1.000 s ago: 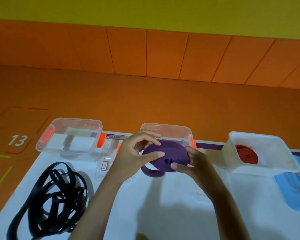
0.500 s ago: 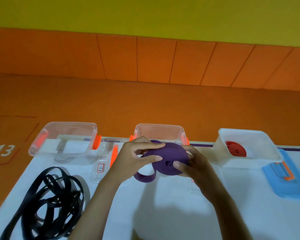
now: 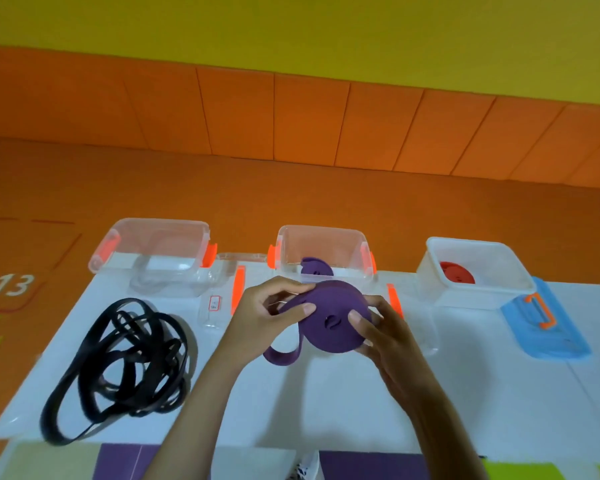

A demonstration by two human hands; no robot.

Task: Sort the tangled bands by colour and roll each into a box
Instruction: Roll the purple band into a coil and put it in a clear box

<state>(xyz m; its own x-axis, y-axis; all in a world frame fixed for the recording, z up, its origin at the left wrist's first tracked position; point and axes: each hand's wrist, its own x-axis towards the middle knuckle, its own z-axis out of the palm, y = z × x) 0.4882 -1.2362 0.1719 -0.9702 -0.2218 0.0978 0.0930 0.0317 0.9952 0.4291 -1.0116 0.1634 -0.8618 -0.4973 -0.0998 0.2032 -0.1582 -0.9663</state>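
Centrally, just below the middle of the frame, the person's two hands hold a thick coiled roll of purple elastic band point(image 3: 329, 318) above the white worktop point(image 3: 326, 403). The left hand point(image 3: 260, 320) grips the roll's left side, its fingers point(image 3: 303, 309) closed onto the coil with the thumb on its face and the others curled over its upper edge. The right hand point(image 3: 383, 332) grips the right side, its fingers likewise clamped on the roll, thumb pressed near the centre. A loose purple tail hangs from the roll's lower left in a loop.

Directly behind the roll, in the upper middle of the worktop, stands a clear plastic box with orange clips point(image 3: 323, 251); a further bit of purple band point(image 3: 314, 266) shows through its front wall, though whether it lies inside cannot be told. At the upper left stands a second clear plastic box with orange clips point(image 3: 153, 254). Between these two boxes lies a clear lid with an orange clip point(image 3: 222, 296). At the upper right a white translucent box point(image 3: 475, 271) holds a rolled red band point(image 3: 457, 272), and just beside it on the right lies a blue lid with an orange handle point(image 3: 548, 323). At the lower left of the worktop lies a tangled heap of black bands point(image 3: 125, 362), well apart from the hands.
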